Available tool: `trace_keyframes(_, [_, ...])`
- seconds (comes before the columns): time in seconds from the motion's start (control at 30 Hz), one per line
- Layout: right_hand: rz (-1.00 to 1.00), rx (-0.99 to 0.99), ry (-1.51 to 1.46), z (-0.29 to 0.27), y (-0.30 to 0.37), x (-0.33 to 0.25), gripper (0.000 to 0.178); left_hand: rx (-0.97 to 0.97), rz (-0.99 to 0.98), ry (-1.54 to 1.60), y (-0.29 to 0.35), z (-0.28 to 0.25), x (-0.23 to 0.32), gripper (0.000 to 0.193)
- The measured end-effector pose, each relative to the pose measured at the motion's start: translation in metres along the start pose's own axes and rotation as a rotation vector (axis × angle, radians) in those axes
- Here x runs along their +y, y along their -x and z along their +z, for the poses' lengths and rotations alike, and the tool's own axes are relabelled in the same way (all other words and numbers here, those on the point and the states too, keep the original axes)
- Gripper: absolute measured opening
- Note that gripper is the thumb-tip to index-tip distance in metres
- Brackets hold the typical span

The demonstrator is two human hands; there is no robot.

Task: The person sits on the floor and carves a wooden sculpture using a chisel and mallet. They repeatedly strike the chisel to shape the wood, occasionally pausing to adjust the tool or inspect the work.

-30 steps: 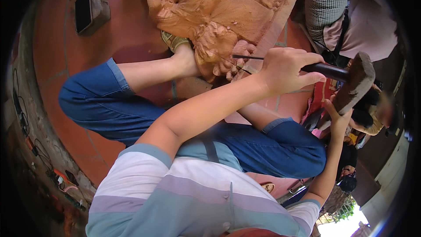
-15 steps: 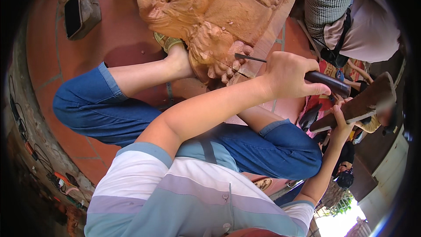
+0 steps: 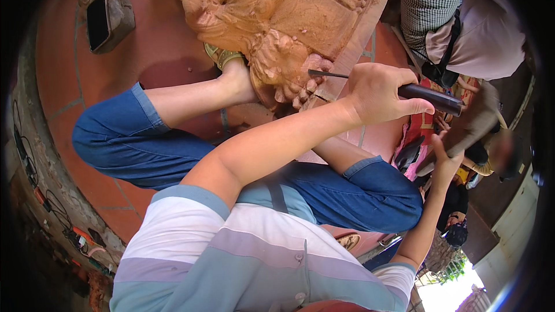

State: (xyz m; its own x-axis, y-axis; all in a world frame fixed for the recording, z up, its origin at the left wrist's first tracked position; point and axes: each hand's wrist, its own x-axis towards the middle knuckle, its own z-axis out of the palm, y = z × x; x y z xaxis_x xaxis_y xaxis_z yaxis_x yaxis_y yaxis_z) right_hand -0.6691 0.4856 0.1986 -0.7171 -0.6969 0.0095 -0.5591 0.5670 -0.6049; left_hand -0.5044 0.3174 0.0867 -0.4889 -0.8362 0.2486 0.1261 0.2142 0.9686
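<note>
Red tile floor [image 3: 58, 75], carving before me

My left hand [image 3: 378, 93] is closed round a chisel [image 3: 433, 99], its tip at the wooden carving [image 3: 295, 11] on the tiles; my right hand [image 3: 447, 162] grips a wooden mallet [image 3: 473, 118] near the handle's end.

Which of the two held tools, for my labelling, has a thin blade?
The chisel in the left grip: its slender blade points toward the carving. The right grip holds a broad wooden block.
</note>
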Motion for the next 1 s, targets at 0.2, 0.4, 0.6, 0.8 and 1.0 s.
trace_keyframes(0.2, [-0.143,-0.006,0.003,0.002,0.003,-0.021,0.032,0.053,-0.074,0.185,-0.002,-0.019,0.003,0.042])
trace_keyframes(0.4, [-0.015,0.066,-0.211,0.006,0.002,-0.044,0.036,0.030,-0.075,0.157,-0.002,-0.023,0.003,0.040])
trace_keyframes(0.6, [-0.162,-0.046,-0.081,0.004,0.005,-0.057,0.028,0.030,-0.017,0.234,0.006,-0.035,0.002,0.039])
trace_keyframes(0.8, [-0.194,-0.032,0.297,0.001,0.005,-0.051,0.029,0.034,-0.030,0.254,0.006,-0.037,0.002,0.040])
trace_keyframes(1.0, [-0.079,-0.004,-0.262,-0.011,0.003,-0.043,0.037,-0.018,0.015,0.222,0.010,-0.037,0.001,0.040])
